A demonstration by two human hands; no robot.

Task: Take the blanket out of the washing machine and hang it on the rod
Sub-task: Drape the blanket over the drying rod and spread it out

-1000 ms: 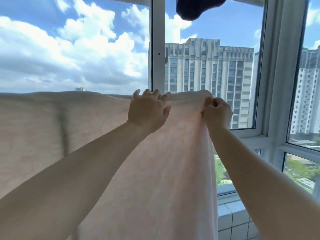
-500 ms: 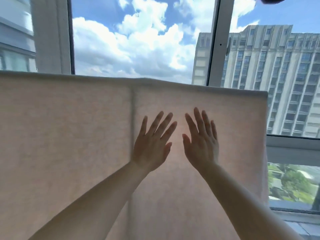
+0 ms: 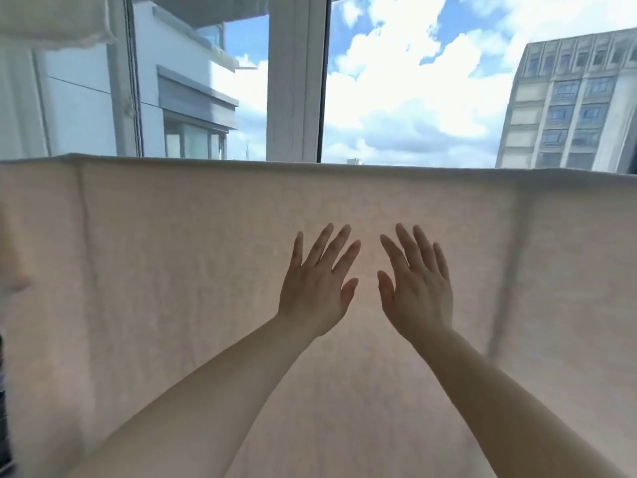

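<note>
A pale pink blanket (image 3: 172,270) hangs folded over a line that runs the full width of the head view, its top fold level just below the window sills; the rod beneath the fold is hidden by the cloth. At far left, a second piece of white fabric (image 3: 55,19) hangs in the upper corner, above the blanket's left end, where a vertical crease runs down the cloth. Behind it stands a white neighbouring building (image 3: 179,98) with a grey shutter box.

Moving toward the centre, the person's left hand (image 3: 315,288) is raised in front of the blanket, back of the hand to the camera, fingers straight and spread apart, gripping nothing (whether the palm actually touches the cloth cannot be told from this angle). A white window post (image 3: 294,81) rises behind the fold, just left of the hand's line.

Just beside it, the right hand (image 3: 418,291) mirrors the pose: fingers straight, slightly fanned, thumb out toward the left hand, holding nothing. Sunlight glows through the fabric in the gap between the two hands.

Further right, clouds fill a blue sky, and a second vertical crease marks the blanket near its right end. A tall beige tower block (image 3: 568,105) closes the view at far right.
</note>
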